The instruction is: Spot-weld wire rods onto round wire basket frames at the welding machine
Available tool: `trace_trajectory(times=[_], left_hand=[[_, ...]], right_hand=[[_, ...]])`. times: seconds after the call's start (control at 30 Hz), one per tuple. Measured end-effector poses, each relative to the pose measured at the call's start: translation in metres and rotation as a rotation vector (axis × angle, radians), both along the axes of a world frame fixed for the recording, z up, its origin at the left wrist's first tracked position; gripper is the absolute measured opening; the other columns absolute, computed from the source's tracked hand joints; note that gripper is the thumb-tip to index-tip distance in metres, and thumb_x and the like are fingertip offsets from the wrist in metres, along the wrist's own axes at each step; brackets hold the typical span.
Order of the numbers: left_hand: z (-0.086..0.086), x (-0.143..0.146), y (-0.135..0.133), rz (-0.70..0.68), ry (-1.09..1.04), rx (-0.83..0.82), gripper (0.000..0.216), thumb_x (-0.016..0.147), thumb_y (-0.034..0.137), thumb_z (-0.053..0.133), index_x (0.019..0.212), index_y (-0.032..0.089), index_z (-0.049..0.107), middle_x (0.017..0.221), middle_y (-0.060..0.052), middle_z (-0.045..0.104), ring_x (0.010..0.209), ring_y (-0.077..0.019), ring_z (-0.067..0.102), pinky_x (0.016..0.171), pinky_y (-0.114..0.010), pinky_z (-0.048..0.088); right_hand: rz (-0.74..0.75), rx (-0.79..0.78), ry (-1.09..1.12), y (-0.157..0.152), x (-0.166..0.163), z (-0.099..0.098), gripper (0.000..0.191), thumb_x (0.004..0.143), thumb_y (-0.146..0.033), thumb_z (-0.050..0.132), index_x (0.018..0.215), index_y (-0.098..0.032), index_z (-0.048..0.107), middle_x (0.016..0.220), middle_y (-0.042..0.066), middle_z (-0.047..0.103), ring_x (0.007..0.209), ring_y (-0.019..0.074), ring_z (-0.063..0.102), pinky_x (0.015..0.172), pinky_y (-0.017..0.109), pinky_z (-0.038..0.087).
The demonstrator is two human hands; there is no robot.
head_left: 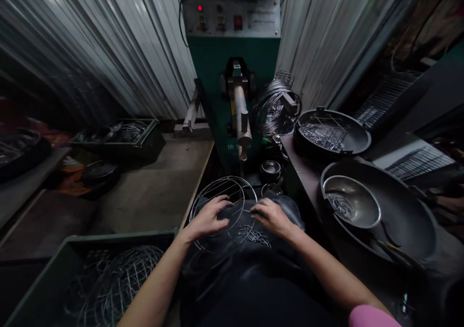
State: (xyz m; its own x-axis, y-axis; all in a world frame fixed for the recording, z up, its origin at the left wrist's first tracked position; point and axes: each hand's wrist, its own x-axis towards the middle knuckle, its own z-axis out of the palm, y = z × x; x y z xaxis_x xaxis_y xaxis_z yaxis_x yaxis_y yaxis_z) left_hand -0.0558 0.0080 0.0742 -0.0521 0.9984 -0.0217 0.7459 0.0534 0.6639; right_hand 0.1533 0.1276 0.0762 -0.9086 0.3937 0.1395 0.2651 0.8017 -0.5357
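Note:
A round wire rack (pixel 244 197) made of thin metal rings and cross wires rests over the dark apron (pixel 232 269) on my lap. My left hand (pixel 212 216) lies over the rack's left side, thumb and fingers apart. My right hand (pixel 272 216) has its fingers closed at the right edge of the rack, where a ring meets the fingertips. Between the hands, a small heap of short bent wire pieces (pixel 253 235) sits on the apron. Just ahead stands the green machine (pixel 203 61), its metal electrode arm (pixel 241 109) pointing toward me.
At lower left is a green crate (pixel 119 235) of wire racks. On the right, a large black pan (pixel 406 215) holds a metal bowl (pixel 366 203) with wire pieces. Behind it stands another pan (pixel 357 143) of wires. A wire coil (pixel 259 109) hangs beside the machine.

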Motion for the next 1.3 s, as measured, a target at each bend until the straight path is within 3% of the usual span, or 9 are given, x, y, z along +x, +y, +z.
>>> trace_trajectory(times=[0.13,0.3,0.47,0.7,1.0,1.13,1.3], left_hand=[[-0.011,0.000,-0.004,-0.026,0.017,-0.085,0.045,0.065,0.023,0.060,0.110,0.017,0.059,0.131,-0.013,0.046,0.122,-0.0254,0.042,0.101,-0.038,0.034],[-0.027,0.007,-0.014,-0.052,0.050,-0.177,0.051,0.064,0.019,0.061,0.115,0.019,0.056,0.136,-0.013,0.042,0.123,-0.0253,0.040,0.101,-0.040,0.033],[-0.025,0.014,-0.030,0.027,0.069,-0.141,0.052,0.071,0.029,0.060,0.122,0.020,0.050,0.136,-0.013,0.042,0.125,-0.0247,0.038,0.101,-0.043,0.030],[-0.020,0.018,-0.057,-0.015,0.184,-0.161,0.070,0.064,0.033,0.064,0.129,0.021,0.041,0.143,-0.016,0.030,0.132,-0.0290,0.025,0.104,-0.052,0.019],[-0.029,0.014,-0.050,-0.036,0.281,-0.188,0.076,0.057,0.042,0.071,0.126,0.021,0.046,0.136,-0.017,0.038,0.124,-0.0319,0.035,0.096,-0.047,0.031],[-0.023,0.008,-0.047,-0.040,0.325,-0.106,0.073,0.058,0.040,0.070,0.126,0.021,0.048,0.133,-0.017,0.042,0.121,-0.0318,0.038,0.093,-0.047,0.033],[-0.001,0.008,-0.045,-0.016,0.513,0.087,0.069,0.059,0.034,0.068,0.124,0.021,0.050,0.133,-0.019,0.041,0.120,-0.0342,0.038,0.093,-0.051,0.030]], right_hand=[[-0.001,0.027,-0.002,-0.004,0.003,-0.008,0.012,0.086,-0.021,0.053,0.091,-0.019,0.064,0.085,0.006,0.063,0.081,0.0166,0.052,0.073,0.027,0.044],[0.034,-0.032,0.017,-0.020,0.009,-0.037,0.014,0.087,-0.023,0.051,0.090,-0.020,0.064,0.083,0.005,0.063,0.078,0.0161,0.052,0.070,0.026,0.045],[0.000,-0.071,0.146,-0.033,0.015,-0.055,0.016,0.089,-0.023,0.048,0.091,-0.019,0.063,0.082,0.007,0.063,0.077,0.0170,0.053,0.069,0.028,0.047],[0.005,-0.057,0.191,-0.038,0.014,-0.057,0.015,0.089,-0.021,0.047,0.091,-0.019,0.062,0.080,0.007,0.062,0.074,0.0177,0.053,0.067,0.029,0.047],[-0.009,-0.065,0.256,-0.041,0.012,-0.061,0.015,0.088,-0.017,0.046,0.090,-0.018,0.060,0.078,0.006,0.062,0.073,0.0173,0.052,0.066,0.029,0.047],[0.004,-0.056,0.298,-0.037,0.008,-0.057,0.015,0.088,-0.018,0.046,0.090,-0.019,0.061,0.078,0.006,0.062,0.072,0.0169,0.052,0.064,0.029,0.048],[-0.020,0.012,0.420,-0.031,0.003,-0.051,0.015,0.088,-0.018,0.048,0.094,-0.021,0.061,0.081,0.006,0.062,0.076,0.0163,0.054,0.065,0.028,0.049]])
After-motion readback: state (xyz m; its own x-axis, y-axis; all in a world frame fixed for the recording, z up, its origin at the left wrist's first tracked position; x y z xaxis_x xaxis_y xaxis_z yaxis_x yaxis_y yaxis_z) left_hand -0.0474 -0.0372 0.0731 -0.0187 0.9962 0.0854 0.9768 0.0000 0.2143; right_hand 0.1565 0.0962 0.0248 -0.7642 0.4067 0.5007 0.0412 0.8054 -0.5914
